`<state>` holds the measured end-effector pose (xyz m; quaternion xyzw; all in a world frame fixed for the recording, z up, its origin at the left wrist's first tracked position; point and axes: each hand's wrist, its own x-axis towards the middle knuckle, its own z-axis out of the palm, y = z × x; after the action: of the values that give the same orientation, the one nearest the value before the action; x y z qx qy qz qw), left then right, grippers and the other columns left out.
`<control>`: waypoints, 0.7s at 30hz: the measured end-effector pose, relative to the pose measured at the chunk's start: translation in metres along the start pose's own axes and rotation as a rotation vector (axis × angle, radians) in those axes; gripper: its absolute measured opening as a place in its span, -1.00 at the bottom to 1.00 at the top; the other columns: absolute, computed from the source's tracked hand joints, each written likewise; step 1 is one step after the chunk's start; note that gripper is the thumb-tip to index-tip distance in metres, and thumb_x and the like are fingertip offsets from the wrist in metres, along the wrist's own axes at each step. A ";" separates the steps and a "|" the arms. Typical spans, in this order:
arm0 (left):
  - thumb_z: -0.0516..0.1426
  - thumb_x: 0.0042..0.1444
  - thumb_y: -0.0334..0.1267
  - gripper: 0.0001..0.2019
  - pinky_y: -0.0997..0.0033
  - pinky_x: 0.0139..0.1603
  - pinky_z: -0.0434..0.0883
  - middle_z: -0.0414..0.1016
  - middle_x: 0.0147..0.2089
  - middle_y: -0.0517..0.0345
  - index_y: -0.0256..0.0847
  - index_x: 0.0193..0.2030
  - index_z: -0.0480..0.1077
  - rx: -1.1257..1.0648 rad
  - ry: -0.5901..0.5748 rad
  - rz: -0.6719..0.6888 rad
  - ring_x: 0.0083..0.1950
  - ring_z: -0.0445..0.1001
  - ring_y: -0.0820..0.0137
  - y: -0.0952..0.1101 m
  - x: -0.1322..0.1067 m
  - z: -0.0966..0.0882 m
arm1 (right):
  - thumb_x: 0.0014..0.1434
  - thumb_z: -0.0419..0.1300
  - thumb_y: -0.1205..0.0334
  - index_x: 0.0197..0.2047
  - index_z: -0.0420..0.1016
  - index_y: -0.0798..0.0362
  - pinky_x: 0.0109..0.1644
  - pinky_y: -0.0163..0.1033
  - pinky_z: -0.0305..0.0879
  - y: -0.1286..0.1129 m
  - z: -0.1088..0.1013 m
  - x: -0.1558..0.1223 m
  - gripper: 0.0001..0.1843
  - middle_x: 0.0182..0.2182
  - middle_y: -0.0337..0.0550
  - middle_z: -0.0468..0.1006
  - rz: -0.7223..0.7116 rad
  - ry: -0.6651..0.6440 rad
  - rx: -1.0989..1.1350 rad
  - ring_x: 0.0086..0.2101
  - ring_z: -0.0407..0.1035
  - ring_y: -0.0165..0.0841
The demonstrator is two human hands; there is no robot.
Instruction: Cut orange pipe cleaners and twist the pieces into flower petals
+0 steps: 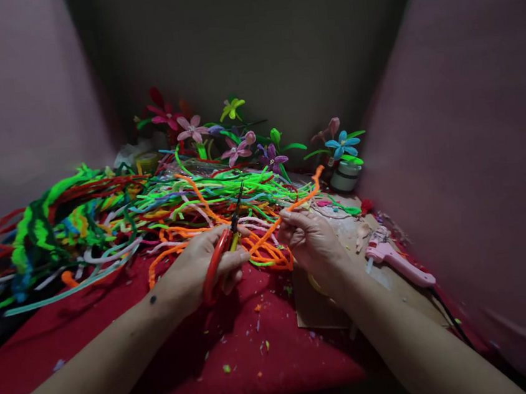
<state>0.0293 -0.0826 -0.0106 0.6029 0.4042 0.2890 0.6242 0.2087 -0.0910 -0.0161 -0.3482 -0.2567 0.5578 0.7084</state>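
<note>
My left hand (204,263) is closed round the red handles of a pair of scissors (224,248), whose dark blades point up and away over the pile. My right hand (310,242) pinches an orange pipe cleaner (303,200) that runs up to the right and loops down between my hands. A big heap of pipe cleaners (119,218) in green, orange, red, white and blue spreads across the red cloth (261,354) in front of me.
Finished pipe-cleaner flowers (234,147) stand at the back, with a blue one (343,145) over a small round tub (344,177). A pink glue gun (394,258) lies right on brown cardboard (317,310). Small clippings dot the cloth. Pink walls close in on both sides.
</note>
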 end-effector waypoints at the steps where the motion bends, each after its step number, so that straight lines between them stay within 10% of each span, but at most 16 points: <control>1: 0.19 0.00 -0.22 -0.62 0.66 -0.74 0.11 0.32 -0.68 0.35 -0.18 -0.03 0.23 0.004 0.006 -0.005 -0.72 0.20 0.57 -0.001 0.000 -0.002 | -0.27 0.34 0.42 -0.63 0.37 0.15 -0.59 -0.44 0.08 -0.003 -0.001 0.003 -0.82 -0.69 -0.34 0.36 -0.007 0.010 0.012 -0.65 0.19 -0.59; 12: 0.28 -0.24 -0.35 -0.79 0.57 -0.70 0.07 0.25 -0.72 0.27 -0.23 -0.58 0.27 0.093 0.081 -0.012 -0.71 0.16 0.58 0.018 0.002 -0.022 | -0.19 0.35 0.40 -0.57 0.44 0.14 -0.62 -0.49 0.15 -0.026 -0.016 0.020 -0.86 -0.69 -0.28 0.45 -0.168 0.010 0.014 -0.65 0.27 -0.57; 21: 0.19 0.00 -0.20 -0.74 0.55 -0.65 0.12 0.32 -0.65 0.29 -0.24 -0.18 0.34 0.060 0.005 0.057 -0.66 0.25 0.52 0.005 0.009 -0.037 | -0.17 0.36 0.33 -0.53 0.43 0.13 -0.60 -0.47 0.24 -0.024 -0.014 0.016 -0.83 -0.67 -0.27 0.49 -0.188 -0.041 0.002 -0.66 0.32 -0.54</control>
<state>0.0030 -0.0558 -0.0048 0.6319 0.3970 0.2959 0.5963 0.2378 -0.0816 -0.0068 -0.3103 -0.3023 0.4960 0.7525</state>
